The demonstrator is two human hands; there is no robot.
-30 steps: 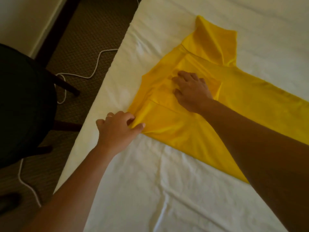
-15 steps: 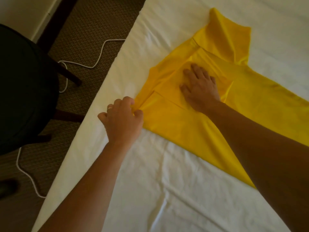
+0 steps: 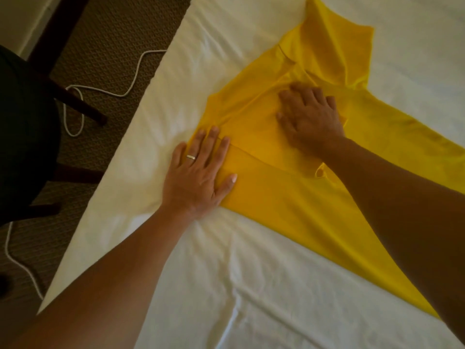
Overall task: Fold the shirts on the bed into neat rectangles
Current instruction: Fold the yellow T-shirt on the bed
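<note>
Nearest the viewer: white bed (image 3: 251,285) sheet, creased, filling the lower frame. Two bare forearms reach in from 7 o'clock and 4 o'clock.

Left hand (image 3: 198,172): fingers straight and spread wide, palm down. It rests flat on the near-left corner of the yellow shirt (image 3: 289,197), heel of the palm on the white sheet, fingertips and thumb on the yellow cloth. It presses; it grips nothing. A ring (image 3: 191,157) sits on one finger.

Yellow shirt: lies flat on the bed, centre to right of frame, body running off toward 3 o'clock. A folded-in layer lies on top, with its edge running from beside the left hand toward the right forearm.

Right hand (image 3: 310,119): further in, at about 1 o'clock from the left hand. Palm down on the folded layer near the collar area, fingers spread and slightly bent, pressing the cloth flat. No cloth pinched that I can see.

Beyond it, at 12 o'clock: one sleeve (image 3: 337,46) lies out flat on the sheet, pointing toward the far side of the bed.

Far left, off the bed: patterned carpet (image 3: 113,34), a white cable (image 3: 120,93) looping across it, and a dark chair (image 3: 25,134) at 9 o'clock.
</note>
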